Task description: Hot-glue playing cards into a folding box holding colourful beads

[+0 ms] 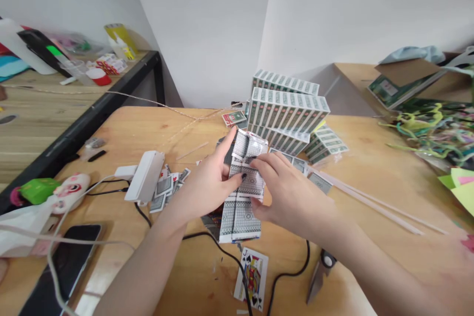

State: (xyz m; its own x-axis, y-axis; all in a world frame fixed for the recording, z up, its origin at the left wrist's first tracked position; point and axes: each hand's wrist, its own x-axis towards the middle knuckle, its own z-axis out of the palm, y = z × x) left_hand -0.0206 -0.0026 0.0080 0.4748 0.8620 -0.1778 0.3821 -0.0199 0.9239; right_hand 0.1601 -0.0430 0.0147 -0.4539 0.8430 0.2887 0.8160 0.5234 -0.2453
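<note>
Grey-patterned playing cards joined into a long panel (242,215) lie tilted between my hands at the middle of the table. My left hand (211,182) grips the panel's left side, its thumb pressed on the card faces and its index finger stretched along the upper edge. My right hand (283,182) closes on the right side, fingertips on the cards and thumb below. Under the panel's lower left, something dark is mostly hidden. Just in front lies a jack of spades (252,276), face up, with a black cable across it.
Stacked card boxes (285,108) stand behind my hands. Scissors (320,274) lie at front right, thin white strips (374,202) farther right. Left are loose cards (165,190), a white power block (145,176), cables and a phone (66,266). An open carton (407,79) sits back right.
</note>
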